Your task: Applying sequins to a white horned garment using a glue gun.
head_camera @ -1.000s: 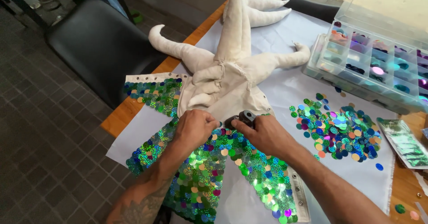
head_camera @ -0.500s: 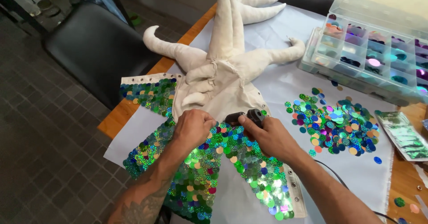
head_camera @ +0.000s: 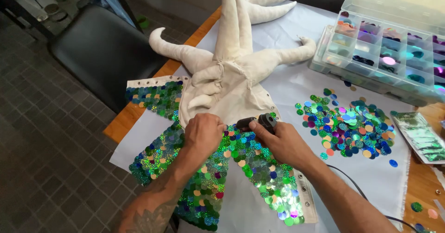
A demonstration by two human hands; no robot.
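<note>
Sequinned fabric [head_camera: 259, 173] under right hand [head_camera: 282, 140]

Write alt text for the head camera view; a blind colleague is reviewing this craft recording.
Two bare hands work on a sequin-covered fabric piece on a table: the left hand presses the sequins, the right hand grips a small black corded tool. Above lies a cream stuffed cloth figure; a loose sequin pile and a clear compartment box sit to the right.

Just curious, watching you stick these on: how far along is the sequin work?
Done: the lower fabric panels are largely covered in sequins. In hand: the right hand holds a black tool at the panel's top edge while the left hand presses beside it. Left: the cream stuffed limbs are bare, and a loose sequin pile waits.
</note>
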